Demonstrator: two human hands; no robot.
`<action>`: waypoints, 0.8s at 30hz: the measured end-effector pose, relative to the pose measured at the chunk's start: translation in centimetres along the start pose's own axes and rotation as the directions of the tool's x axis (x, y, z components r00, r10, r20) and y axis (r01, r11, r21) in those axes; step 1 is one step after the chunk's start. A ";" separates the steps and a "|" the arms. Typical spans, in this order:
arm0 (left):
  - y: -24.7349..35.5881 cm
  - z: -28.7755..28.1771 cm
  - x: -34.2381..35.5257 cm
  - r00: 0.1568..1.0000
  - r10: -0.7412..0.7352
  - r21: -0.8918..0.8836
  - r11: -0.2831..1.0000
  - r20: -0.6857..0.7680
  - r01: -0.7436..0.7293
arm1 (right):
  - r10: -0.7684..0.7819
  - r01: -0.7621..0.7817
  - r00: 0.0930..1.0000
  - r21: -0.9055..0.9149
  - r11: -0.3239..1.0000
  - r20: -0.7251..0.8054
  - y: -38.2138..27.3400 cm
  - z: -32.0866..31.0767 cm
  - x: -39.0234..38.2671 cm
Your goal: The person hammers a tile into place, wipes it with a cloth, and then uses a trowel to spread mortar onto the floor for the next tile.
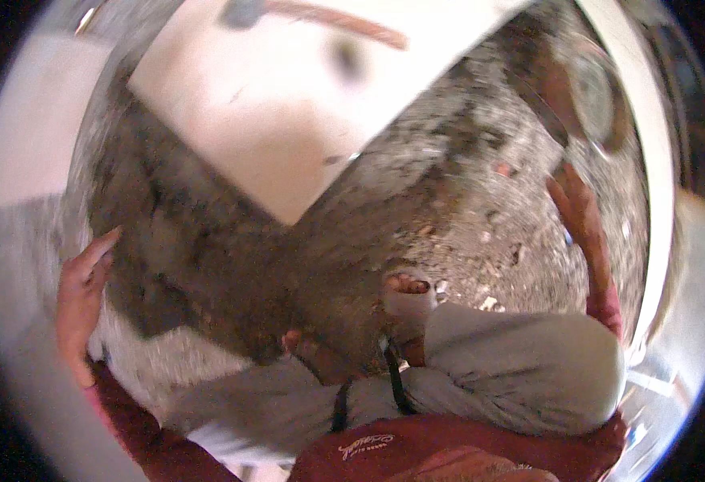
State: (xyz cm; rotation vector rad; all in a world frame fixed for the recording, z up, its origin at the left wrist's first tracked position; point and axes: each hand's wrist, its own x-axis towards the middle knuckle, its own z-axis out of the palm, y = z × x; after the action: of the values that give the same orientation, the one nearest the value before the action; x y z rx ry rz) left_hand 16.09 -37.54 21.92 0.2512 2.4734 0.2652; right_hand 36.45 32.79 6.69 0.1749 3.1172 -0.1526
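My left hand point(83, 285) is raised at the far left, fingers apart and holding nothing. My right hand point(579, 205) reaches over the dirt at the right, its blurred fingers extended just short of a rounded metal object point(589, 100) with a dark side, which I cannot make out. A large white square board or tile point(240, 145) lies ahead of me; on it rests a hammer point(336, 20) with a grey head and wooden handle, beside a blurred dark spot.
I sit low on rough dirt ground point(481, 225) with debris, my legs and sandalled feet at the bottom. A pale surface point(39, 120) runs along the left. A white strip point(649, 209) borders the right, with a dark area beyond it.
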 end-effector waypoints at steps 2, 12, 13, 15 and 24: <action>2.5 2.0 -2.7 0.998 0.055 0.021 0.998 -0.011 -0.055 | 0.419 -0.572 0.787 0.282 0.770 0.453 -6.5 -2.9 2.5; 14.2 13.9 -15.6 0.921 0.380 -0.394 0.835 -0.092 -0.384 | -0.350 0.193 0.826 0.363 0.912 0.441 -21.1 -10.6 13.7; 13.9 14.2 -16.3 0.893 0.438 -0.404 0.803 -0.099 -0.438 | -0.319 0.203 0.810 0.274 0.940 0.492 -23.2 -12.3 15.5; 14.5 15.5 -18.0 0.904 0.383 -0.415 0.803 -0.192 -0.428 | -0.380 0.329 0.760 0.192 0.925 0.528 -27.0 -11.1 19.0; 10.7 17.4 -23.4 0.811 0.479 -0.589 0.565 -0.336 -0.578 | -0.782 0.791 0.587 -0.354 0.499 0.208 -45.9 -6.9 31.6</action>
State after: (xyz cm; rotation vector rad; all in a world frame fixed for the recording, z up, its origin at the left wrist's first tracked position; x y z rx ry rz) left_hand 46.29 -30.74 24.44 0.6808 2.1757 1.4548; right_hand -0.21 -8.42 17.33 -1.2724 2.8130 0.5092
